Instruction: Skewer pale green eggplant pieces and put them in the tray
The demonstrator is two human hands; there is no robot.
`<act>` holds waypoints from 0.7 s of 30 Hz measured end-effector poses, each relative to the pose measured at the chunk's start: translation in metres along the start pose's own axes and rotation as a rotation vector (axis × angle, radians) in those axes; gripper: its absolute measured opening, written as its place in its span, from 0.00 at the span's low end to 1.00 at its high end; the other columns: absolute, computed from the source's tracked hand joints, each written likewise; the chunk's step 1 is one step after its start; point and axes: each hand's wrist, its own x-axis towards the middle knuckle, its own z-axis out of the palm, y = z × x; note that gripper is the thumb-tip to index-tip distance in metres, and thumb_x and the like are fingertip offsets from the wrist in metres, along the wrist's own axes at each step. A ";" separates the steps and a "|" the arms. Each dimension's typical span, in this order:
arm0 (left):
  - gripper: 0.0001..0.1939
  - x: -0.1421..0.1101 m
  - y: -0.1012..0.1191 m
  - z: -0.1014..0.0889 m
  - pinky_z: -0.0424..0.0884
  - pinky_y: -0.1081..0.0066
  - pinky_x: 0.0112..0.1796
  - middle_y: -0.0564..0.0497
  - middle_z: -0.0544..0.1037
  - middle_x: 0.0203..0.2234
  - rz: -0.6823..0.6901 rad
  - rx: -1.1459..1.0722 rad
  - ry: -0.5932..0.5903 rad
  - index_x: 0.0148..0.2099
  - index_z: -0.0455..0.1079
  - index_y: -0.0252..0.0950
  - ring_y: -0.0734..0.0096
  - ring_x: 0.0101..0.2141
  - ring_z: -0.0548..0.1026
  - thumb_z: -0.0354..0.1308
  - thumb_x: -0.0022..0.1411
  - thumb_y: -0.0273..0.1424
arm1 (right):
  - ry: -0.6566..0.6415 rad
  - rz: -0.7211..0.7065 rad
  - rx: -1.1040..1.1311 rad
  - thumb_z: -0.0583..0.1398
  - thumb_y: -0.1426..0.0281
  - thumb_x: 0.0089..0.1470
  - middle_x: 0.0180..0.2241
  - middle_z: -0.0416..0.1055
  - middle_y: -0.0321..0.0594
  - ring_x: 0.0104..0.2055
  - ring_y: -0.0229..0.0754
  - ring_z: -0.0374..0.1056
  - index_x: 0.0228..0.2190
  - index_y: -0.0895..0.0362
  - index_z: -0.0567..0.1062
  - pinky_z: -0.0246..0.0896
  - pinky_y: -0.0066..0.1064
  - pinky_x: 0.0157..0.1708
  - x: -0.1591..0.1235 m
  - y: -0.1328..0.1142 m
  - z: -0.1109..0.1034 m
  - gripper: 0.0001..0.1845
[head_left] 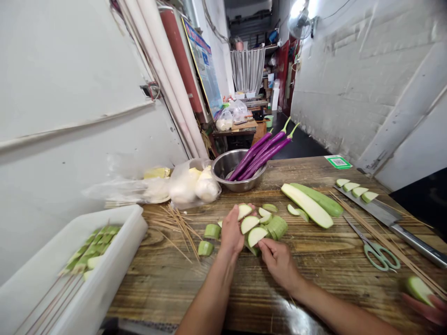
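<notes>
My left hand (pixel 232 232) is closed around half-round zucchini slices (pixel 250 224), pale faces toward me, its fingertips partly hidden behind them. Close beside it, my right hand (pixel 281 260) pinches the edge of another zucchini slice (pixel 257 236); whether a skewer is in its fingers I cannot tell. More sliced zucchini (pixel 277 227) lies just behind and right of my hands. Two short green zucchini chunks (pixel 206 248) sit left of my left wrist. Loose bamboo skewers (pixel 181 228) are scattered farther left.
Left stands a white tub (pixel 134 223) with skewered slices. Behind are a bagged white item (pixel 188 184) and a steel bowl (pixel 240 186) of eggplants (pixel 261 156). Right lie halved zucchini (pixel 309 207), scissors (pixel 379 256) and a cleaver (pixel 377 209). Another person's hand (pixel 428 309) holds a zucchini piece.
</notes>
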 end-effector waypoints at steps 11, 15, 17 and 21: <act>0.22 0.001 0.009 -0.002 0.70 0.60 0.42 0.41 0.77 0.37 -0.117 -0.112 -0.030 0.45 0.67 0.31 0.61 0.39 0.75 0.46 0.61 0.44 | 0.013 -0.046 -0.063 0.48 0.65 0.58 0.17 0.49 0.30 0.20 0.32 0.48 0.19 0.58 0.63 0.43 0.24 0.20 0.006 0.006 -0.003 0.19; 0.21 0.001 0.017 -0.003 0.70 0.62 0.42 0.42 0.77 0.34 -0.146 -0.072 -0.033 0.43 0.68 0.30 0.62 0.38 0.75 0.46 0.62 0.43 | 0.012 -0.109 -0.093 0.49 0.66 0.58 0.17 0.50 0.30 0.20 0.32 0.49 0.18 0.57 0.63 0.43 0.25 0.21 0.006 0.008 -0.003 0.19; 0.21 0.000 0.018 -0.003 0.70 0.62 0.41 0.41 0.77 0.33 -0.193 -0.030 -0.079 0.41 0.69 0.28 0.61 0.38 0.75 0.48 0.61 0.43 | 0.017 -0.133 -0.101 0.49 0.66 0.59 0.17 0.52 0.31 0.20 0.32 0.50 0.19 0.57 0.65 0.45 0.25 0.22 0.007 0.008 -0.004 0.19; 0.26 0.005 0.017 -0.010 0.70 0.63 0.40 0.40 0.76 0.36 -0.084 0.076 -0.088 0.43 0.68 0.29 0.62 0.38 0.75 0.46 0.60 0.47 | 0.029 -0.145 -0.087 0.49 0.66 0.59 0.17 0.52 0.30 0.20 0.32 0.50 0.18 0.57 0.64 0.46 0.24 0.21 0.010 0.008 -0.009 0.19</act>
